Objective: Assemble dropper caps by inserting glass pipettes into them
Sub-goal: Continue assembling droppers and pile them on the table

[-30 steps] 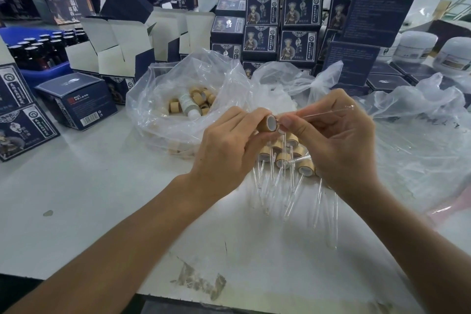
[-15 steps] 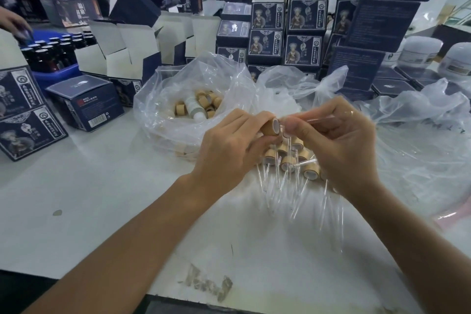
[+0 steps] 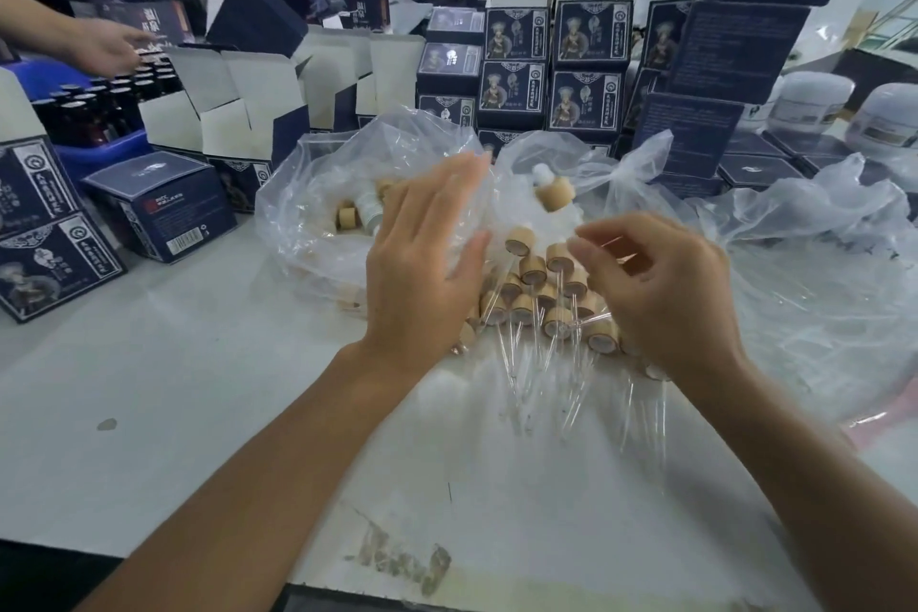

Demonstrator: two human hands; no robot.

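My left hand hovers open with straight fingers over the clear bag of wooden caps, holding nothing. My right hand pinches a thin glass pipette between thumb and forefinger. At the pipette's far end sits a wooden dropper cap with a white bulb, raised above the table. Below both hands lies a pile of assembled droppers, caps bunched together and glass tips pointing toward me. Loose caps show through the bag's plastic.
A second clear bag spreads across the table at right. Dark printed boxes are stacked behind, open cartons and a blue crate of dark bottles at left. Another person's hand reaches over the crate. White jars stand far right.
My left hand has let go of the cap and opened, moving left toward the cap bag. The right hand now carries pipette and cap together. Another person's hand came further in at upper left.
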